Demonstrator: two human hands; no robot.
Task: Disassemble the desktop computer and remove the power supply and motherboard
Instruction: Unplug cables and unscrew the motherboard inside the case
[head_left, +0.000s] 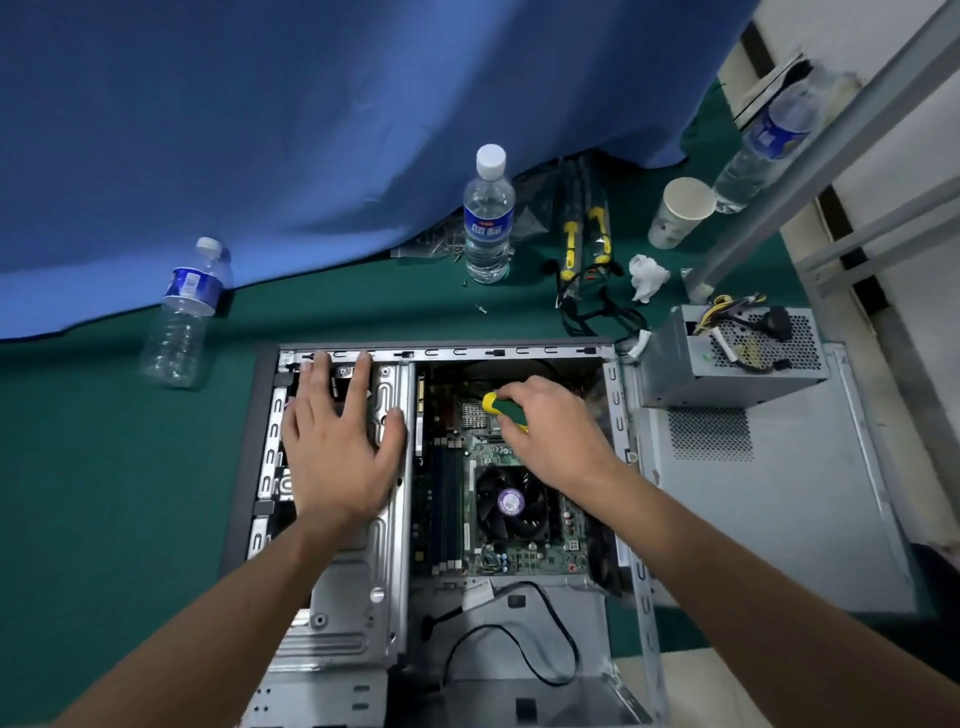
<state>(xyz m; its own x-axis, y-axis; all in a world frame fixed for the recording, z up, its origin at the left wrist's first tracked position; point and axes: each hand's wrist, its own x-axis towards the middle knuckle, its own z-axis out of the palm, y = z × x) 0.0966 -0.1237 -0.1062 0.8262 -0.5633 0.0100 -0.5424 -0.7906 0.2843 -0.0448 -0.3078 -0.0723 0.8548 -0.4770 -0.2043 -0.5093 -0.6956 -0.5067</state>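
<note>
Open computer case (618, 415) lying on a green table (104, 467), holding the motherboard (493, 457) with its fan (511, 501). Left hand (340, 452), fingers spread flat, presses the metal drive cage (387, 545). Right hand (550, 431) grips a yellow-green screwdriver (501, 408) over the motherboard. The power supply (737, 356) rests outside, on the removed side panel (779, 493). A capped water bottle (488, 215) stands upright; its blue label is unreadable. An empty bottle (184, 317) and a paper cup (678, 213) stand nearby.
</note>
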